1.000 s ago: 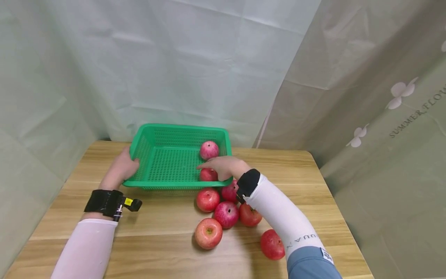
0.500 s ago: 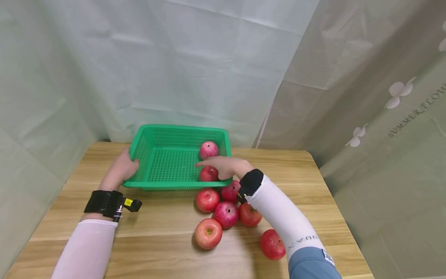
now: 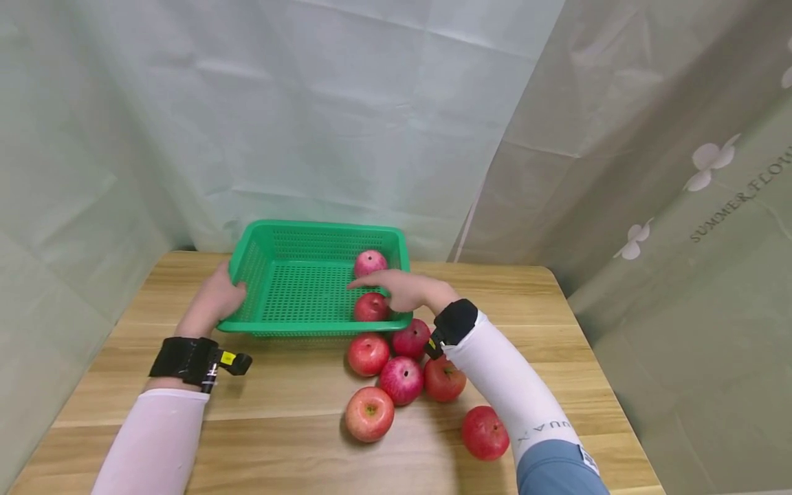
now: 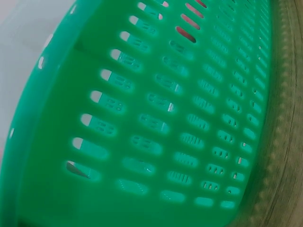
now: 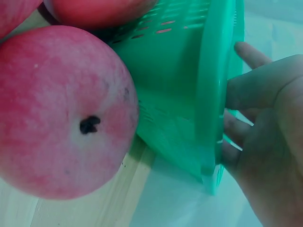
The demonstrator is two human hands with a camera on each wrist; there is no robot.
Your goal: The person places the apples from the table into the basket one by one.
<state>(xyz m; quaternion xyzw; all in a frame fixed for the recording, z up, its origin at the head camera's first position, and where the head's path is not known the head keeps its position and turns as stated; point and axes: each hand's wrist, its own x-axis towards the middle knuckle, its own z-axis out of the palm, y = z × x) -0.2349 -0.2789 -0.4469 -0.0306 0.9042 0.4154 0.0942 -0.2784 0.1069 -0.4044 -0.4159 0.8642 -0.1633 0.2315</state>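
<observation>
In the head view a green plastic basket [image 3: 312, 326] stands at the back of the wooden table. My left hand [image 3: 219, 295] grips its left rim, thumb inside. The left wrist view shows only the basket's slotted wall [image 4: 142, 109]. My right hand [image 3: 405, 290] is over the basket's right side, index finger extended, holding nothing that I can see. Just below it a red apple [image 3: 370, 309] lies in the basket. Another apple [image 3: 370, 262] sits behind it. In the right wrist view the right hand's fingers [image 5: 255, 87] are at the basket rim [image 5: 213, 94], with a large apple [image 5: 61, 113] beside the basket.
Several apples lie on the table [image 3: 278, 426] in front of the basket, among them a pale red apple [image 3: 369, 414] and one apple [image 3: 485, 433] off to the right by the right forearm. A hanging cloth [image 3: 346, 124] stands close behind the basket.
My right hand has risen slightly away from the front apple in the basket, moving a little back and right. The left hand and the basket have hardly moved.
</observation>
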